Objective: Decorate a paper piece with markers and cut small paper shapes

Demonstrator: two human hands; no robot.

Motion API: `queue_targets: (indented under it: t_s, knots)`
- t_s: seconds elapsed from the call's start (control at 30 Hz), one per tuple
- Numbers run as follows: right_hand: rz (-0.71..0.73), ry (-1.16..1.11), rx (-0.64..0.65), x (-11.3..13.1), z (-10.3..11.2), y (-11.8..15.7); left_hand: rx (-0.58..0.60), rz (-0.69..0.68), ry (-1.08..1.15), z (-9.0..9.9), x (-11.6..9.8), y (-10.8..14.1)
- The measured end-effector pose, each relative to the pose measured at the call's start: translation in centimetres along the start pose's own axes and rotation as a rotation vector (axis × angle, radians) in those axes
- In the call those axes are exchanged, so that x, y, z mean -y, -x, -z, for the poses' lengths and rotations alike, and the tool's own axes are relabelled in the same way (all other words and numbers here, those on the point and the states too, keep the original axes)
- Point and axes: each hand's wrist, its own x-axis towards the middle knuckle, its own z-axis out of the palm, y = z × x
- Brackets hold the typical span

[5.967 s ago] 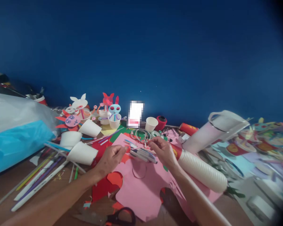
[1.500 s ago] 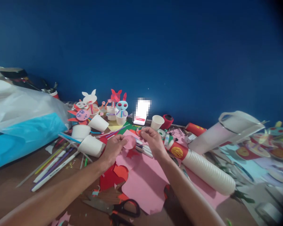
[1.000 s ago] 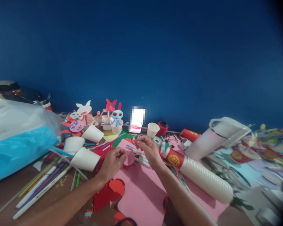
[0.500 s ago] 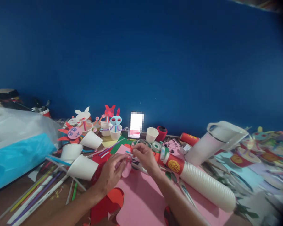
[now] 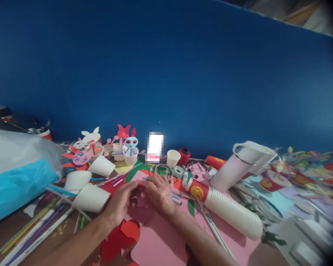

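My left hand [image 5: 122, 202] is closed on a small pink paper piece [image 5: 140, 201], seen partly between the two hands. My right hand [image 5: 161, 195] curls over the same piece from the right, its fingertips meeting those of my left hand; the back of the hand hides much of the grip. Under my wrists lies a large pink paper sheet [image 5: 161, 236]. Red paper scraps [image 5: 130, 229] lie by my left wrist. Several pens [image 5: 176, 200] lie just right of my right hand.
White paper cups [image 5: 91, 198] lie on the left, near straws [image 5: 34, 236]. Paper animal figures in cups [image 5: 131, 157] stand behind. A long cup stack [image 5: 233, 212], a white pitcher [image 5: 233, 168] and tape rolls [image 5: 178, 171] sit right. A blue wall [image 5: 166, 74] rises at the back.
My right hand has turned palm-down and moved in against my left hand, covering the pink piece. The small blue bit at its fingertips is out of sight. The view has shifted slightly right.
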Motion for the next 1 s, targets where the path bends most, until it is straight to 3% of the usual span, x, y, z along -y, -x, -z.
queue_targets:
  t_s: [0.1,0.2,0.27,0.43,0.57,0.8,1.0]
  knots:
    - [0.037,0.029,0.052,0.2,0.5,-0.4,-0.013,0.039,0.008,0.2,0.0,-0.2]
    - [0.007,0.052,0.281,-0.6,2.8,-1.6,-0.027,-0.019,-0.081,0.8,0.0,-0.6]
    - [-0.29,0.248,0.468,-2.2,5.0,-2.4,-0.039,-0.066,-0.179,1.1,0.0,-0.9]
    - [-0.688,0.539,0.434,-8.1,9.0,-2.0,-0.024,-0.166,-0.295,1.0,-0.1,-0.8]
    - [-0.79,0.569,0.522,-10.4,8.4,-0.7,-0.004,-0.179,-0.325,0.4,-0.2,-0.2]
    - [-0.856,0.558,0.61,-10.2,6.1,-0.4,0.011,-0.142,-0.333,0.4,-0.2,-0.1]
    - [-0.899,0.539,0.557,-10.3,7.3,-1.0,0.009,-0.101,-0.238,0.7,0.0,-0.5]
